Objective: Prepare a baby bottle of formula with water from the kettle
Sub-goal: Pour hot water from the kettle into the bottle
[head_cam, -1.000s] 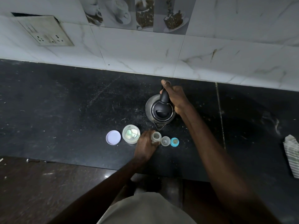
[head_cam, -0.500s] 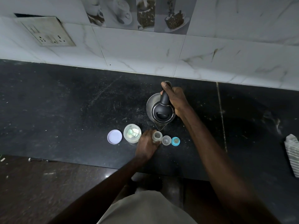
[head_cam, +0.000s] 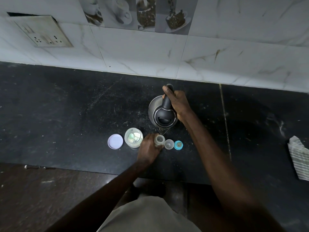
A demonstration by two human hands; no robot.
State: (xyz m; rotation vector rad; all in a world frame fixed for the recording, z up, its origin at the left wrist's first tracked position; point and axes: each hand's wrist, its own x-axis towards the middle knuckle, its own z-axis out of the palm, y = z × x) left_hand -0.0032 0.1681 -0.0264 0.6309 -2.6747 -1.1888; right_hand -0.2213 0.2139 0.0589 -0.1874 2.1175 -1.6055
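Note:
A steel kettle (head_cam: 154,108) with a black lid is tipped forward, its spout right over the open mouth of a clear baby bottle (head_cam: 159,139). My right hand (head_cam: 178,103) grips the kettle's black handle. My left hand (head_cam: 148,148) is wrapped around the bottle, which stands upright on the black counter (head_cam: 66,114). Left of the bottle is an open formula jar (head_cam: 133,137) with a scoop inside, and beside it lies its pale lid (head_cam: 115,141). Right of the bottle sit a clear bottle cap (head_cam: 168,144) and a blue teat ring (head_cam: 178,145).
A striped cloth (head_cam: 299,156) lies at the counter's right edge. A socket plate (head_cam: 42,33) is on the tiled wall at upper left. The counter's front edge runs just behind my forearms, with dark floor below.
The kettle is tipped slightly further toward the bottle, its spout now nearer the bottle's mouth. Both hands keep their grips.

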